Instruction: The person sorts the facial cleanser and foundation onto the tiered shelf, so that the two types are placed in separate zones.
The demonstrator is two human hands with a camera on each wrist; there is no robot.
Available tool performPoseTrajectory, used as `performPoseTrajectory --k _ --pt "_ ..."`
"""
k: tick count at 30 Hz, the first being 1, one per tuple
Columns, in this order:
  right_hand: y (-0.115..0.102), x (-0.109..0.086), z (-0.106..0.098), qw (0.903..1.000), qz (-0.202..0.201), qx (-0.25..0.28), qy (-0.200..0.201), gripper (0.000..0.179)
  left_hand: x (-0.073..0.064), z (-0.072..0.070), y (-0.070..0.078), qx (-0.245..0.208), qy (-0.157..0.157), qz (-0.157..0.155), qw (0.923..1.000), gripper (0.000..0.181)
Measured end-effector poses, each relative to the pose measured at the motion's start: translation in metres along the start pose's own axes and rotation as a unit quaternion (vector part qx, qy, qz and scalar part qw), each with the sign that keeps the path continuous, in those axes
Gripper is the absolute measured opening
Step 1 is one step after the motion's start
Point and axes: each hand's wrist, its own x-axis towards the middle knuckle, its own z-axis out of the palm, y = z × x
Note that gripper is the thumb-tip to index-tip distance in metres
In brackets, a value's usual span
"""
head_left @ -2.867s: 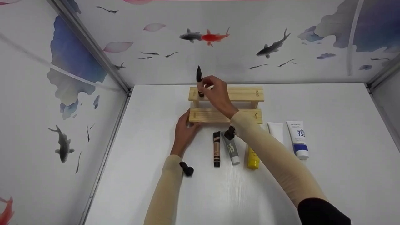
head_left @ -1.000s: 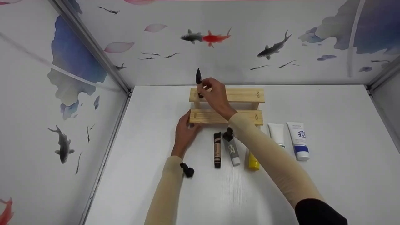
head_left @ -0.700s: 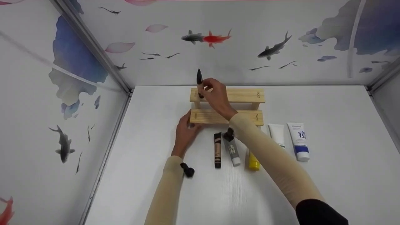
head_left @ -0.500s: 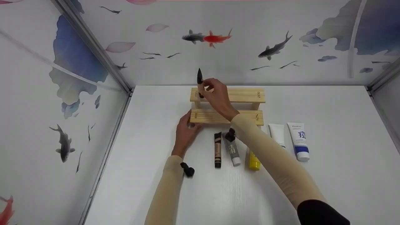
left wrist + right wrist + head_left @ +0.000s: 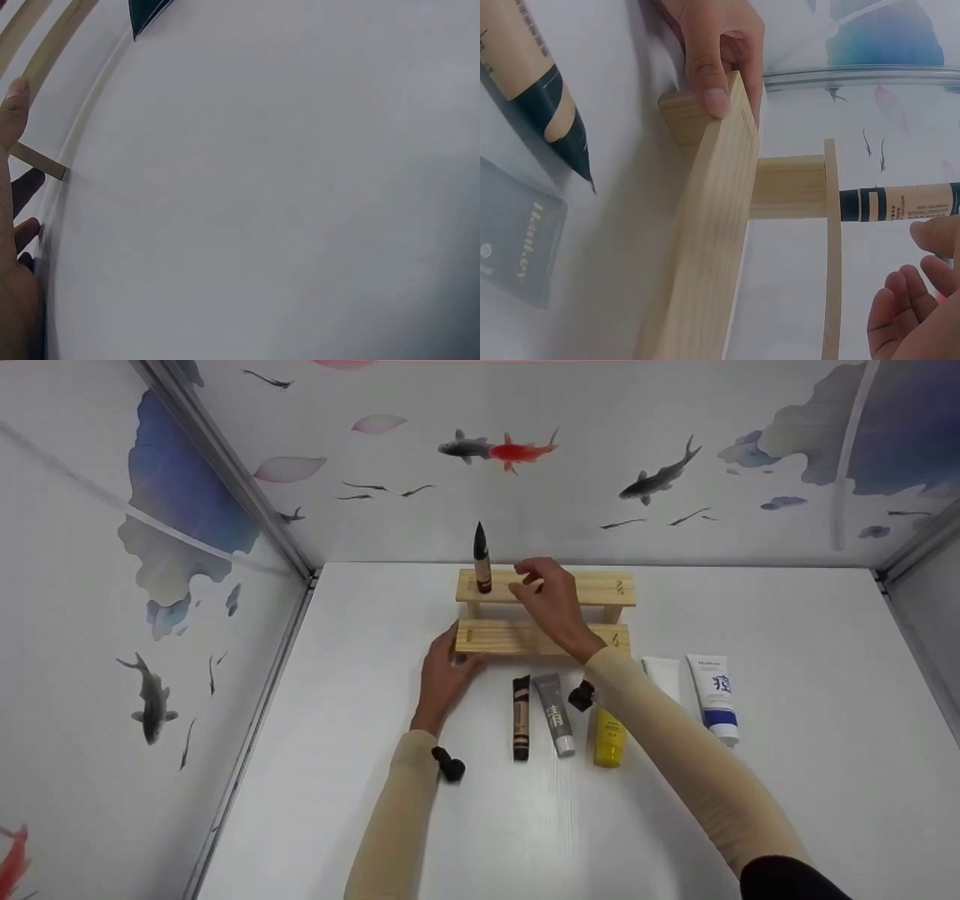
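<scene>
Placing a tube on a two-tier rack. The tube (image 5: 482, 562) stands upright near the left end of the rack's upper shelf (image 5: 589, 585), cap down and pointed end up. The right hand (image 5: 553, 596) is just beside it, thumb and fingers parted and loosely bent, pinching nothing; the head view shows a gap between fingertips and tube. The left hand (image 5: 442, 679) grips the left end of the lower shelf (image 5: 499, 637), thumb on the wood. On the table (image 5: 480, 825), in front of the rack, lie a brown tube (image 5: 521, 718), a grey tube (image 5: 554, 715) and a yellow tube (image 5: 610, 737); two white tubes (image 5: 716, 697) lie to the right.

Note on technique: so tall a tube on a small cap probably tips easily. The right hand should draw straight away without brushing it, while the left braces the rack against any jolt.
</scene>
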Motion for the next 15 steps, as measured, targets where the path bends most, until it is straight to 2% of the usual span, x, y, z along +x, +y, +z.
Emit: performPoseTrajectory --k 4,10,15 --pt "0.004 -0.007 -0.011 0.9999 -0.008 -0.003 0.008 0.027 0.001 -0.001 0.000 -0.002 0.002 0.010 0.9999 0.089" --pt "0.009 -0.019 -0.025 0.9999 0.005 -0.005 0.015 0.026 0.001 -0.001 0.000 -0.007 0.001 0.013 0.9999 0.096" --pt "0.016 -0.033 -0.036 0.9996 -0.021 -0.006 0.015 0.026 0.001 0.000 -0.001 -0.005 0.004 0.010 0.9999 0.096"
